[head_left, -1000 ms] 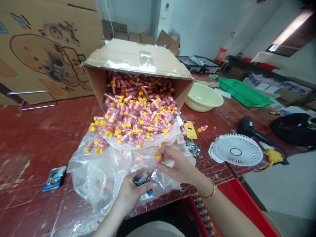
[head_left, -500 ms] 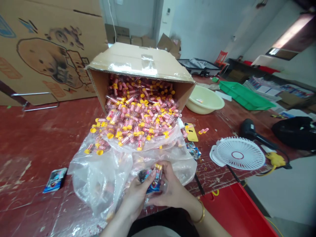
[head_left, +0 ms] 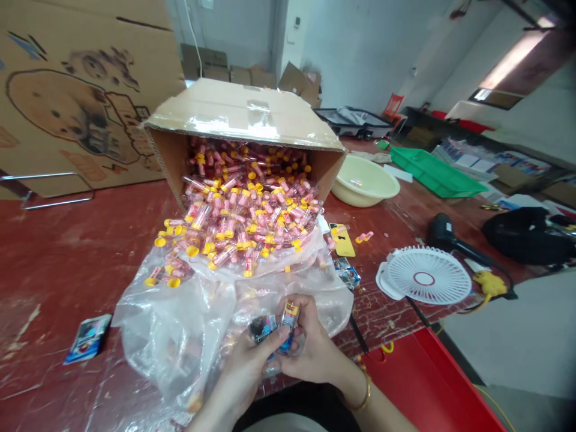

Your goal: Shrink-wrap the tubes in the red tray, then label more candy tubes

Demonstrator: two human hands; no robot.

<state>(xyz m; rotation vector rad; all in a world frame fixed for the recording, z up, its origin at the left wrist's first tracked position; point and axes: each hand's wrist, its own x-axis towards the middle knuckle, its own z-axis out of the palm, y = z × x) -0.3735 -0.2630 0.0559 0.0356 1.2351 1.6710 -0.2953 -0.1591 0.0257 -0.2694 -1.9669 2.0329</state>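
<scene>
My left hand (head_left: 247, 360) is closed around a dark-blue printed foil packet (head_left: 261, 328), its thumb reaching across to a small clear tube. That tube (head_left: 290, 313) has a yellow cap and is tilted, its top between the fingers of my right hand (head_left: 312, 345). Blue shows at the tube's lower end; whether it lies inside or behind the tube I cannot tell. Beyond my hands, a heap of yellow-capped tubes with pink labels (head_left: 243, 222) spills from a tipped cardboard box (head_left: 247, 111) onto a clear plastic bag (head_left: 175, 327).
Another blue packet (head_left: 87, 339) lies at the left, and more packets (head_left: 346, 273) lie right of the bag. Near them are a yellow phone (head_left: 343, 243), a pale basin (head_left: 364, 183), a white fan (head_left: 425, 276), a hair dryer (head_left: 454, 237) and a green tray (head_left: 436, 171).
My right fingers have closed in around the tube, and the blue packet under my left thumb has shifted left and tilted. The whole view has swung slightly to the right.
</scene>
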